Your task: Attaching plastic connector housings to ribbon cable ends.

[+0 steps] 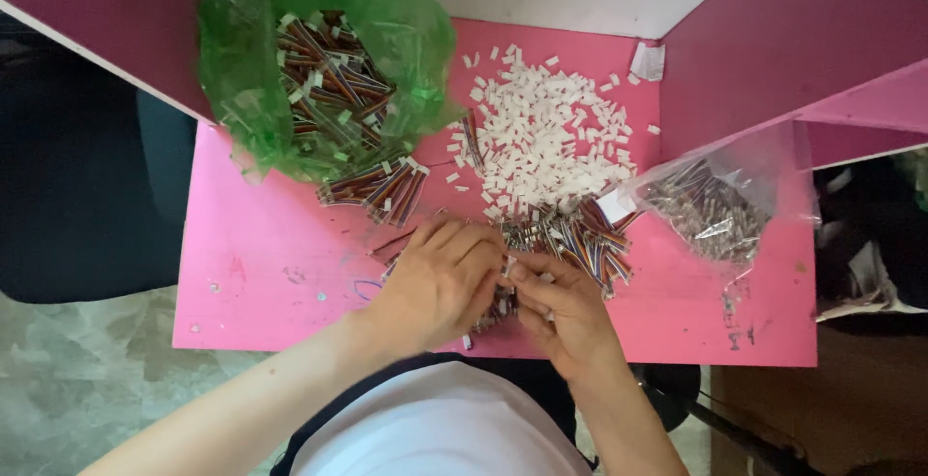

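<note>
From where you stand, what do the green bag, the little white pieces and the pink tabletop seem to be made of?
The crumpled green bag looks like thin plastic film: translucent, glossy, wrinkled. The small white rectangular pieces appear to be moulded plastic, matt and uniform, though too small to be sure. The pink tabletop seems a painted or laminated board: flat, smooth, with scuffs.

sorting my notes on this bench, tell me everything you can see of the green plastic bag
The green plastic bag is thin, crinkled and see-through, lying on its side at the far left of the pink table, partly over the table's edge. Its mouth is open toward the middle of the table, showing a heap of multicoloured wire bundles with white connectors inside. More of these bundles lie spilled just outside its mouth. Neither hand touches it.
</note>
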